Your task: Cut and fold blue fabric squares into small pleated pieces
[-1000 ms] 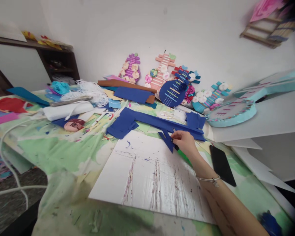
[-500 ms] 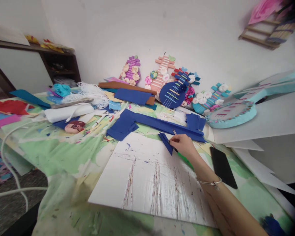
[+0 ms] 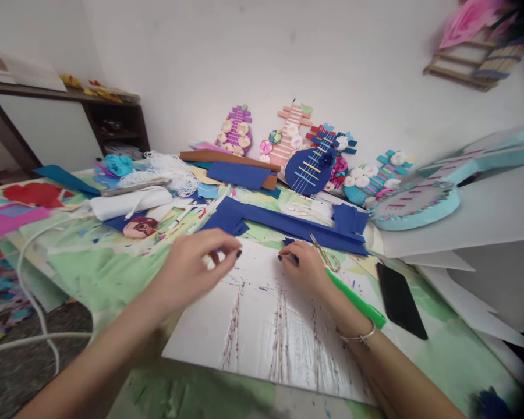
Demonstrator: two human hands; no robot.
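Note:
My right hand (image 3: 304, 265) is over the upper right part of a white board (image 3: 209, 326) marked with dried streaks. Its fingers are bent and closed around a small dark blue paper strip (image 3: 289, 240), mostly hidden behind them. To the left, my left hand (image 3: 198, 262) hovers over the board's upper left edge. Its thumb and index finger curve together in a pinch; anything between the tips is too small to make out. Beside my right hand lie gold-handled scissors (image 3: 330, 259) and a bright green cutter-like tool (image 3: 358, 299).
Long folded blue paper (image 3: 288, 221) lies behind the board. A black phone (image 3: 400, 299) is at the right. A white glue gun (image 3: 131, 202), white cord (image 3: 174, 171) and scraps cover the left. Decorated instrument-shaped crafts (image 3: 308, 169) lean against the wall.
My left hand has come into view from the lower left, over the board. My right hand has shifted slightly left, uncovering the scissors and more of the green tool.

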